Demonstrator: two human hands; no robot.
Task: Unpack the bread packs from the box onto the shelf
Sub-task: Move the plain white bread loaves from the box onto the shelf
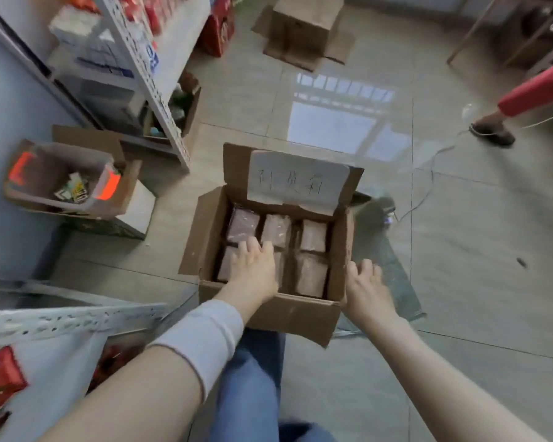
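the bread packs [312,272] sit tightly side by side in the box [268,314] at the middle of the frame, so we think fingers forced between them could squash the soft loaves. a pack pulled up by one corner could also slip, or drag its neighbour along. the raised far flap with its paper label [296,183] leans over the back row and may snag a pack on the way out.

our left hand [253,269] lies flat on the near-left packs, fingers spread, gripping nothing. our right hand [366,288] is loose and released just outside the right wall; we cannot tell if it touches.

the box seems to hold two rows of three. the shelf [147,74] stands at upper left. a clear plastic bin [45,177] at left holds a few packets [74,189].
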